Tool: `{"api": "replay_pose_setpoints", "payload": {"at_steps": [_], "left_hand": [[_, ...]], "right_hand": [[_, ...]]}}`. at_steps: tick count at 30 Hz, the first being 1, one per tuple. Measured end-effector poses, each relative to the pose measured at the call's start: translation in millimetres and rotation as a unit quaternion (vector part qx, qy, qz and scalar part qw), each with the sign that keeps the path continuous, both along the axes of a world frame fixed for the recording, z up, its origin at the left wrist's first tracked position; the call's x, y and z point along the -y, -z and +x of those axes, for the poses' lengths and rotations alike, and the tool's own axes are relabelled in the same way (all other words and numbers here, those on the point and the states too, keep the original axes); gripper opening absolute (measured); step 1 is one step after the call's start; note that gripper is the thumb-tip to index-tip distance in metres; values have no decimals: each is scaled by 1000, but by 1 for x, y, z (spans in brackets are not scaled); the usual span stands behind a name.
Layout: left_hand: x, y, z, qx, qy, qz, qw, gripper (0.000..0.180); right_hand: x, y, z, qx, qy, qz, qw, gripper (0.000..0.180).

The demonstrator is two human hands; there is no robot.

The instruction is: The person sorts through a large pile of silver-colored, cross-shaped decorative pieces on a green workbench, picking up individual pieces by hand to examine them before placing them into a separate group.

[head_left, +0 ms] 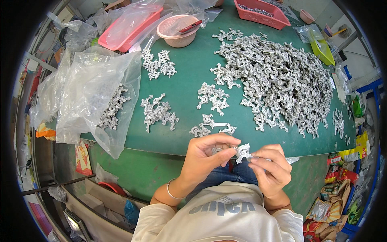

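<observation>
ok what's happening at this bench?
A person seated at a green table holds a small silvery metal casting between both hands, left hand and right hand, fingers pinching it just off the table's near edge. A large heap of similar castings lies to the right, smaller clusters sit mid-table, and a clear plastic bag on the left holds more.

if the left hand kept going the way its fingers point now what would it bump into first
The left hand points rightward at the small metal casting pinched between both hands, so it would likely meet that piece first, then the right hand just beyond it. Depth is hard to judge here.
</observation>
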State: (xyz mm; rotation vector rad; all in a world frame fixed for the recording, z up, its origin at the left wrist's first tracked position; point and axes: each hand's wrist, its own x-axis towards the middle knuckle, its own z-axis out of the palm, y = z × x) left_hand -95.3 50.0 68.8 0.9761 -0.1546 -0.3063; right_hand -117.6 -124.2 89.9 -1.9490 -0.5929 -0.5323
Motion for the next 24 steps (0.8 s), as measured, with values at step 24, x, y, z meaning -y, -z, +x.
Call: {"api": "replay_pose_setpoints", "payload": {"at_steps": [24], "left_hand": [[-123,49,68,127,-353,610,698,14]], "right_hand": [[-16,95,121,-65,54,-241,967,27]]}}
